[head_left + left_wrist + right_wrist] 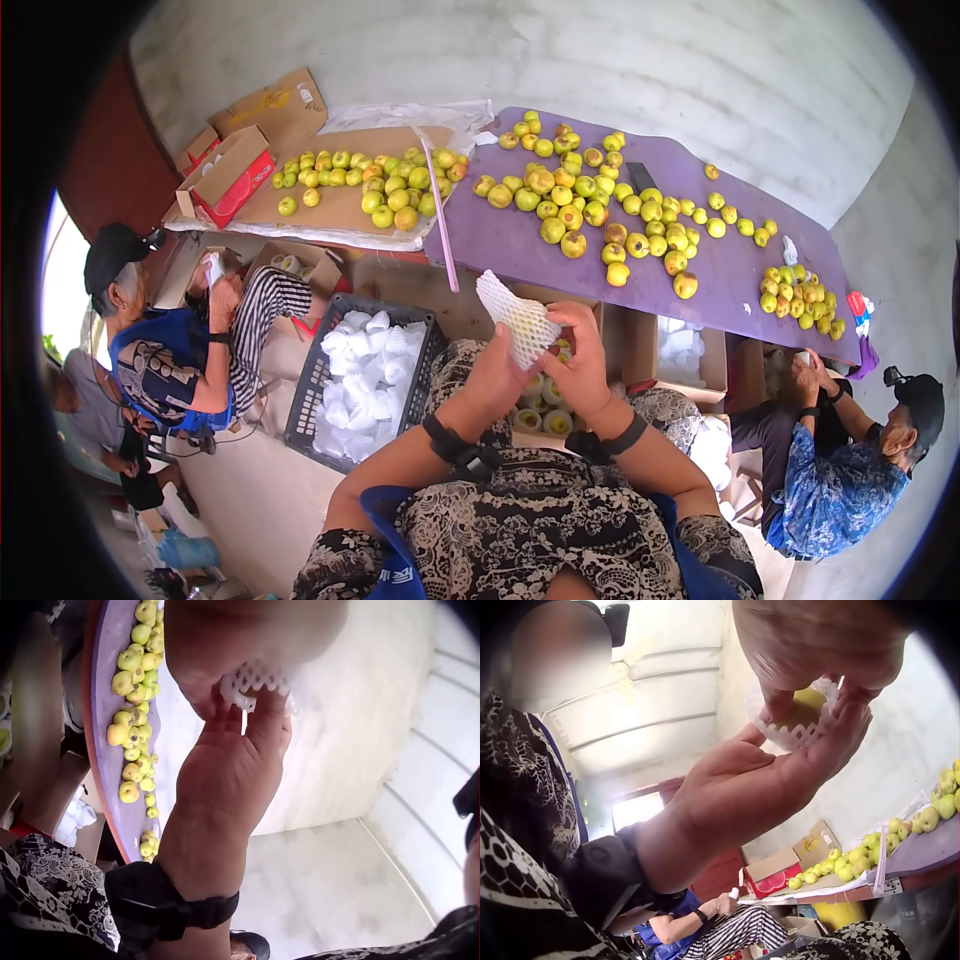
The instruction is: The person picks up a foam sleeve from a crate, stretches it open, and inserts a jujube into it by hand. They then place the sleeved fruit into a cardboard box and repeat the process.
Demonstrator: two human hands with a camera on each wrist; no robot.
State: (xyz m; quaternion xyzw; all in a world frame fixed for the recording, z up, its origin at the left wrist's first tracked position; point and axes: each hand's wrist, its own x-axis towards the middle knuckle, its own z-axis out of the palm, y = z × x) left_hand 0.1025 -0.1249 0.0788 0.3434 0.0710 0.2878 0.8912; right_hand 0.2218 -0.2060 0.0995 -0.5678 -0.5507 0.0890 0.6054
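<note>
A white foam fruit net [522, 325] is held up between both hands in front of the person's lap. Its long, loose end points up and to the left in the head view. Inside it a yellow-green apple [807, 709] shows through the open end in the right wrist view. The left hand [490, 378] cradles the netted apple from below, fingers bent round its side. At the net's rim is the right hand [580, 360], its thumb and fingers pinching the edge close against the apple.
Loose apples [560, 190] spread over a purple table [740, 280]; more lie on cardboard [260, 215] to the left. A black crate [432, 350] of white foam nets stands at the left knee. Below the hands is a box of netted apples [545, 418]. People sit on both sides.
</note>
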